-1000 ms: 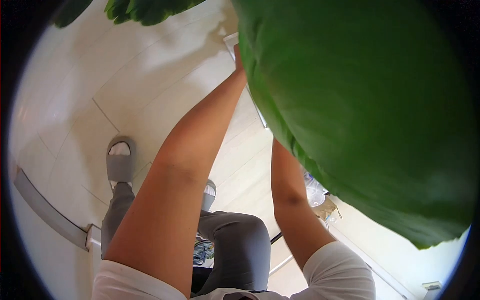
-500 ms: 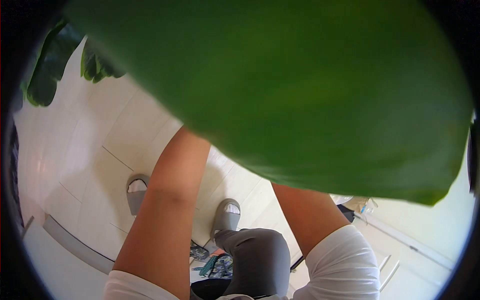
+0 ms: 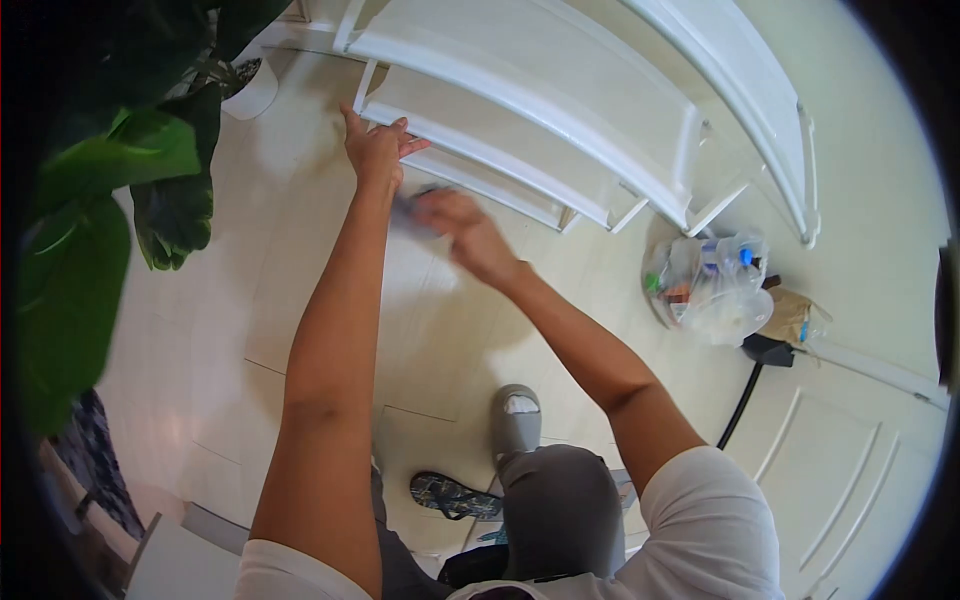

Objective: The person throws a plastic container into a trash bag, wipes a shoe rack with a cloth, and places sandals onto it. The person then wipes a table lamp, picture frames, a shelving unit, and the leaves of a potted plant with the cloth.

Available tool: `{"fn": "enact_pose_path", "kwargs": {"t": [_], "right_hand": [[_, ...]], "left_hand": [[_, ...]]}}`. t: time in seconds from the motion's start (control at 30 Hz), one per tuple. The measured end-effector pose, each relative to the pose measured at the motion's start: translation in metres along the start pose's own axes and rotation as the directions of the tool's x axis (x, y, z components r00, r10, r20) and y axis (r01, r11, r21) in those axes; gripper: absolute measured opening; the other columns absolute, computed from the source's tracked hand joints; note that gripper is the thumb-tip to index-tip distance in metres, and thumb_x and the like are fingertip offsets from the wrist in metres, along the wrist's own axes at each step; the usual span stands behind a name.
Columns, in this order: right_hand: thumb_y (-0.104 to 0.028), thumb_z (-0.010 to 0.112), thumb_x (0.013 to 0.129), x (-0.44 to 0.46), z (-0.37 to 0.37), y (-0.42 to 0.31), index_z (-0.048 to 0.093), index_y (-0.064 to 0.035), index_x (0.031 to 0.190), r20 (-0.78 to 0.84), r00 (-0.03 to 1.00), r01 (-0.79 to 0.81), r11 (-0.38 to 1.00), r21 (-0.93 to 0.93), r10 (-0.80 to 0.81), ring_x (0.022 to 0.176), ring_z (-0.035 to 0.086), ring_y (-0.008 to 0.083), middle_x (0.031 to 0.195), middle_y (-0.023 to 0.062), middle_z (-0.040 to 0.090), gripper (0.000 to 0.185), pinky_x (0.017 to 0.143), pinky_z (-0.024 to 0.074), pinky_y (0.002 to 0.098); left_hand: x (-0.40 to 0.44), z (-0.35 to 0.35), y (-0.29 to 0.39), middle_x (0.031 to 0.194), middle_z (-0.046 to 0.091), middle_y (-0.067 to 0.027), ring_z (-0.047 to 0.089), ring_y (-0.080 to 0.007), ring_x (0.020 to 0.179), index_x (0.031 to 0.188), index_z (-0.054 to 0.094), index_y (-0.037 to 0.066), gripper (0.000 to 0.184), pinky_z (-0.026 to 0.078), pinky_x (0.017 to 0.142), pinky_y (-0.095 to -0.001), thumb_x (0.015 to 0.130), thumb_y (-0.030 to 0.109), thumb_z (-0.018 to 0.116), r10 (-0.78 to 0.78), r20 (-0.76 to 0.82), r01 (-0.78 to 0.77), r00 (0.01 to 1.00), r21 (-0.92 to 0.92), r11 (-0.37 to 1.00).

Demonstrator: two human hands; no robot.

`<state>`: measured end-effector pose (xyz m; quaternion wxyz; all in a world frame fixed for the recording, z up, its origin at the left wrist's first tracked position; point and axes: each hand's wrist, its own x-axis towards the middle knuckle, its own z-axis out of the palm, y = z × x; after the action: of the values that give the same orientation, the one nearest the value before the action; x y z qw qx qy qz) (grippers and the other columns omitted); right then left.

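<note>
My left hand point(image 3: 374, 152) is at the left corner of a white tiered shelf rack point(image 3: 520, 85), its fingers around the frame near a corner post. Just right of it and lower, my right hand point(image 3: 465, 232) is smeared by motion. It is closed on a small grey-blue cloth point(image 3: 408, 215), whose outline is blurred. The cloth is close to the lowest shelf edge and above the floor.
Large-leaved plants point(image 3: 75, 270) fill the left side, with a white pot point(image 3: 250, 92) at upper left. A clear bag of bottles point(image 3: 715, 285), a paper bag point(image 3: 795, 315) and a black long-handled dustpan point(image 3: 768, 350) stand right. A patterned flip-flop point(image 3: 452, 495) lies near my feet.
The big leaf that covered most of the view is now off to the left. The rack and both hands have come into sight, with the cloth in the right hand.
</note>
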<state>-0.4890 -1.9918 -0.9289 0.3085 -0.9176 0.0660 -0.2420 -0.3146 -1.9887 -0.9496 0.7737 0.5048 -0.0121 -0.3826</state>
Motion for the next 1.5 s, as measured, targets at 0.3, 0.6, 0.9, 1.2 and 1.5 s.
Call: {"fn": "enact_pose_path", "kwargs": {"t": [0.3, 0.6, 0.9, 1.2, 1.5], "right_hand": [[-0.018, 0.044, 0.087, -0.020, 0.052, 0.157, 0.053, -0.0077, 0.119, 0.051, 0.847, -0.503, 0.830, -0.242, 0.528, 0.109, 0.048, 0.0281, 0.116, 0.0091, 0.056, 0.035, 0.094, 0.0387, 0.0343], [-0.019, 0.041, 0.086, -0.059, 0.064, 0.221, 0.053, -0.0100, 0.118, -0.613, 0.639, -0.752, 0.543, -0.373, 0.464, 0.106, 0.050, 0.0336, 0.117, 0.0115, 0.053, 0.035, 0.094, 0.0353, 0.0458], [-0.018, 0.040, 0.086, 0.045, 0.114, 0.177, 0.052, -0.0096, 0.118, -0.223, 0.926, -0.354, 0.907, -0.228, 0.305, 0.111, 0.046, 0.0335, 0.121, 0.0130, 0.051, 0.035, 0.099, 0.0304, 0.0457], [-0.014, 0.045, 0.083, -0.146, 0.018, 0.178, 0.046, 0.0003, 0.120, -0.349, 0.622, -0.605, 0.148, -0.782, 0.701, 0.121, 0.034, 0.0392, 0.125, 0.0204, 0.044, 0.040, 0.103, 0.0198, 0.0498], [-0.007, 0.044, 0.081, 0.028, 0.133, 0.115, 0.052, -0.0004, 0.113, -0.311, 0.788, -0.611, 0.742, -0.277, 0.532, 0.123, 0.029, 0.0369, 0.128, 0.0148, 0.041, 0.033, 0.107, 0.0092, 0.0498]], "left_hand": [[0.001, 0.012, 0.006, 0.091, 0.051, -0.0246, 0.060, -0.0258, 0.063, 0.136, 0.011, 0.007, 0.075, 0.059, 0.055, -0.0373, 0.075, -0.015, 0.050, 0.004, -0.047, 0.002, 0.999, 0.128, 0.992], [0.000, 0.010, 0.010, 0.088, 0.050, -0.0191, 0.057, -0.0230, 0.061, 0.135, 0.011, 0.005, 0.074, 0.060, 0.058, -0.0382, 0.075, -0.016, 0.048, 0.013, 0.022, -0.016, 1.000, 0.149, 0.989], [0.002, 0.018, 0.006, 0.098, 0.048, -0.0216, 0.058, -0.0287, 0.071, 0.132, 0.015, 0.006, 0.074, 0.059, 0.059, -0.0449, 0.072, -0.018, 0.050, 0.011, -0.040, -0.007, 0.999, 0.103, 0.995], [0.000, 0.019, 0.003, 0.096, 0.046, -0.0212, 0.053, -0.0231, 0.063, 0.132, 0.015, 0.010, 0.074, 0.059, 0.056, -0.0457, 0.073, -0.018, 0.047, -0.013, -0.097, 0.019, 0.995, 0.057, 0.998], [-0.001, 0.022, 0.004, 0.096, 0.048, -0.0218, 0.057, -0.0275, 0.065, 0.133, 0.013, 0.009, 0.075, 0.060, 0.058, -0.0448, 0.073, -0.017, 0.048, 0.001, -0.045, 0.004, 0.999, 0.114, 0.994]]}}
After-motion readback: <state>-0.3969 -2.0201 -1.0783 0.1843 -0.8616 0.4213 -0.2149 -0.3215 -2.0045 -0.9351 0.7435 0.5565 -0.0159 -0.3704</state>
